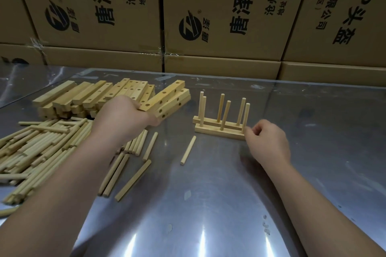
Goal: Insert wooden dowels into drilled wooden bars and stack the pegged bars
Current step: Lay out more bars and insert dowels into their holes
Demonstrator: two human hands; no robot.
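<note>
Pale smooth wooden bars [117, 94] and dowels [41, 148]; glossy metal table [208, 204].

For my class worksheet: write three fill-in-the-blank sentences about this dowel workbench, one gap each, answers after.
1. The left hand grips a drilled bar whose holes are all ____.
2. The two pegged bars carry ____ upright dowels altogether.
3. One loose dowel lies ____ on the metal table, left of the pegged bars.
Answers: empty; six; flat.
</note>
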